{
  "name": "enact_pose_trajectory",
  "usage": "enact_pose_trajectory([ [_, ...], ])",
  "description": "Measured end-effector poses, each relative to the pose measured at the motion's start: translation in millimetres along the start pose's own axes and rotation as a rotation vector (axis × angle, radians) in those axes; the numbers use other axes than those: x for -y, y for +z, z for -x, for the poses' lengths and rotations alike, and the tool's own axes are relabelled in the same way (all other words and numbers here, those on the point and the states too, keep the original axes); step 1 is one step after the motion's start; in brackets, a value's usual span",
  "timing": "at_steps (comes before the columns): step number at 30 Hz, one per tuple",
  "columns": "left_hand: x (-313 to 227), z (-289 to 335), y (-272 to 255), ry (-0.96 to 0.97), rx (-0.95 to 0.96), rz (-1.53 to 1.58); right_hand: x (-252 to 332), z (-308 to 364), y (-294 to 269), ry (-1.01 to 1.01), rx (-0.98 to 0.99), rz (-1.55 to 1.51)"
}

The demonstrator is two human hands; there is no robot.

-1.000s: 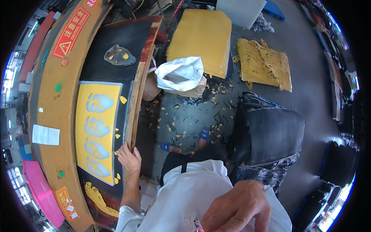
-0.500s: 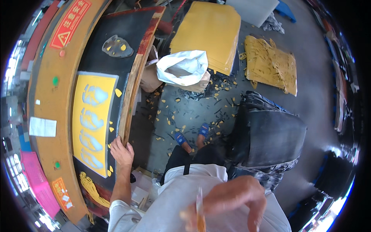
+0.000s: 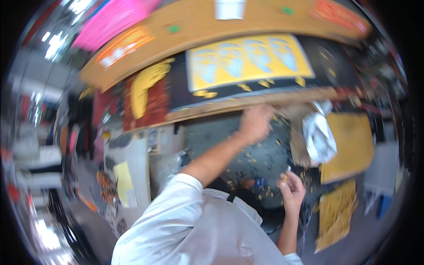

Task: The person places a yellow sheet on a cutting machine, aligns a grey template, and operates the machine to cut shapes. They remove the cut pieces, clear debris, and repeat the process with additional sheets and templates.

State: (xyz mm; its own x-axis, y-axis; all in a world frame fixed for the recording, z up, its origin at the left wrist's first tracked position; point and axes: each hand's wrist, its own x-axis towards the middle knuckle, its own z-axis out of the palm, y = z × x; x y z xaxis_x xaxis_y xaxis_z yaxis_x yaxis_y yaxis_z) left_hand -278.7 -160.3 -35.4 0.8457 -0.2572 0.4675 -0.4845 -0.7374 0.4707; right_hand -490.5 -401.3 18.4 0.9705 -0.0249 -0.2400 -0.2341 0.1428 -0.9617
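My left hand (image 3: 257, 123) is smeared by motion beside the wooden edge (image 3: 229, 104) of the workbench, and its fingers cannot be made out clearly. Lower and to the right, my right hand (image 3: 292, 193) is pinched around a cigarette (image 3: 285, 174), whose pale tip points upward. Beyond the wooden edge a yellow sheet (image 3: 243, 57) lies on the black bench top, with a row of several grey-blue shapes on it. Small yellow scraps (image 3: 263, 83) are scattered along its near side. Left of the sheet, a bundle of yellow strips (image 3: 145, 86) rests on a dark red board.
A long orange beam (image 3: 247, 22) spans the far side above the bench. On the right stand an open white sack (image 3: 319, 138), a stack of yellow sheets (image 3: 349, 145) and a pile of yellow cut waste (image 3: 335, 214). Scraps litter the floor below.
My view has turned left, so the bench now lies across the top. My right hand has moved away from the camera, still holding the cigarette. My left hand is now blurred near the wooden edge.
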Motion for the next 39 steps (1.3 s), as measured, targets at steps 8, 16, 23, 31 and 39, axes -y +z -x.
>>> enact_pose_trajectory([
  [8,70.6,302.2,-121.7,-0.598,0.067,0.194,-27.2,-35.5,173.6,-0.025,0.327,0.028],
  [16,245.4,487.6,-307.0,-1.104,-0.595,-0.319,-46.3,-74.4,445.3,0.058,0.766,0.141],
  [23,277.8,579.8,-319.0,-1.307,-0.535,-0.537,-65.1,-88.8,712.9,0.154,1.253,0.348],
  [31,280.0,588.9,-286.3,-1.466,-0.511,-0.564,-136.2,-59.3,1011.8,0.015,1.639,0.612],
  [39,280.5,586.5,-299.1,-1.472,-0.534,-0.58,-244.0,-18.6,1198.8,-0.777,1.853,1.047],
])
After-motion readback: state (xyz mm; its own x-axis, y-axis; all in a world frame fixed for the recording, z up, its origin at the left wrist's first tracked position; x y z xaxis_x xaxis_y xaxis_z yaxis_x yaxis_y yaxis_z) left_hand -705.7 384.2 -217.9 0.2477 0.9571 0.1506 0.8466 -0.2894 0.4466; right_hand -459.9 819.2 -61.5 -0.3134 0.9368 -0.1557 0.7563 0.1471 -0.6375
